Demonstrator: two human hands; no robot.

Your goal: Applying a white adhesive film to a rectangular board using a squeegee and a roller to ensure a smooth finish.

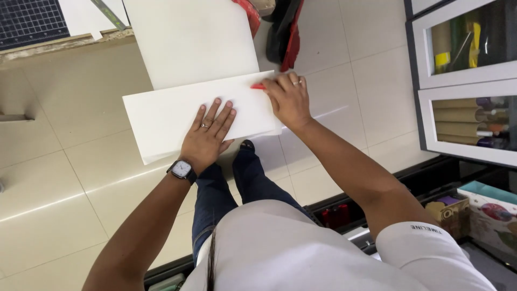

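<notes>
White board (161, 121), folded over itself, juts out past the tabletop's (70, 40) near edge, above the tiled floor (48, 178). The left hand (207, 134) lies flat on its lower flap, fingers spread. The right hand (291, 97) pinches a red tool (258, 86) at the fold's right end.

Landmark: cabinet (419, 70), white-framed with glass doors, right edge. Behind its upper door: upright cardboard tube with a yellow label (441, 58). Behind its lower door: stacked brown tubes with purple and orange end caps (487, 116). Below the cabinet, lower right: small open brown box (448, 211), and beside it a teal-and-white printed box (493, 207) with red round motifs. No signs or screens.
</notes>
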